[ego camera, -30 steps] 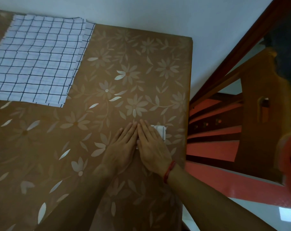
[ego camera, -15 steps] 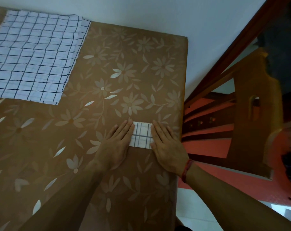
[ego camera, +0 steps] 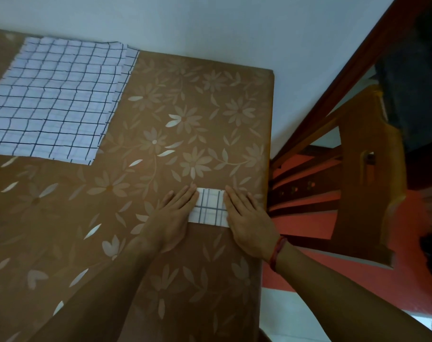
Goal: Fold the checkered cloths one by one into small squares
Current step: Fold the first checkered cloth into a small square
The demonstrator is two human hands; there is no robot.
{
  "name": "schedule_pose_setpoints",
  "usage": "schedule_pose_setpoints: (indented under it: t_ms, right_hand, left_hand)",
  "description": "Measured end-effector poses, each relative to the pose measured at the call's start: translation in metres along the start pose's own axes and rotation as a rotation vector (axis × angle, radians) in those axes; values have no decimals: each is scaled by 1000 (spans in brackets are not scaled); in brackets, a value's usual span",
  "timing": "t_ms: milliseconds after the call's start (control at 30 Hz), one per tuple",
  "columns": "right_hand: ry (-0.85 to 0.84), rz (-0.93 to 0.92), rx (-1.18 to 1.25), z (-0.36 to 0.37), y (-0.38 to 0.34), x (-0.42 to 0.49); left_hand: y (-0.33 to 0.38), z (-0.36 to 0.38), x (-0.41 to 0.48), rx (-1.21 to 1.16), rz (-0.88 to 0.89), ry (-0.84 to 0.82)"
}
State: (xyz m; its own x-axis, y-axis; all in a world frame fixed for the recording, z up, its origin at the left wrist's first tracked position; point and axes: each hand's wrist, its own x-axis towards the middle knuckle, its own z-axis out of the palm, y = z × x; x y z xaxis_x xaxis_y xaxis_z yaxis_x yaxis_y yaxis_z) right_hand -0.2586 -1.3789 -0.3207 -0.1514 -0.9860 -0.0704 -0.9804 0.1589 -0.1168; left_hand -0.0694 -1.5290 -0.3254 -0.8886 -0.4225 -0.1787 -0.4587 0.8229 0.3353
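A small folded checkered cloth (ego camera: 210,206), white with dark lines, lies flat near the table's right edge. My left hand (ego camera: 173,215) lies flat with straight fingers on its left side. My right hand (ego camera: 248,222), with a red thread at the wrist, lies flat on its right side. Both palms press down and cover the cloth's two ends. A stack of larger checkered cloths (ego camera: 54,102) lies spread out at the far left of the table.
The table wears a brown cover with pale flowers (ego camera: 160,134); its right edge runs just past my right hand. A wooden chair (ego camera: 368,174) stands to the right over a red floor. A pale wall lies behind the table.
My hands have slid apart from the middle of the small cloth to its two ends, baring its checkered centre. The view has shifted slightly.
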Motion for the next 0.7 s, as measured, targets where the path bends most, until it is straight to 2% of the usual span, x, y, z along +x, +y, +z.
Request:
schedule_pose_setpoints:
  t_ms: [267,367,467,533,633,700]
  right_hand:
    - [-34,-19,-68,-3,8,-4]
    - [-114,-7,9,-13,4,-2]
    - [-131,109,305,-24,0,6]
    - [7,252,575,-36,-7,10]
    - [152,513,916,-53,-17,10]
    - [147,653,1116,-61,-24,4]
  left_hand:
    - [0,0,-1,16,22,4]
    - [8,-11,3,-271,-87,8]
    - [26,-38,2,-588,-253,241]
    - [35,-48,0,-760,-440,352]
    - [38,-44,2,-1104,-756,445]
    - [40,-35,4,-1265,-845,456]
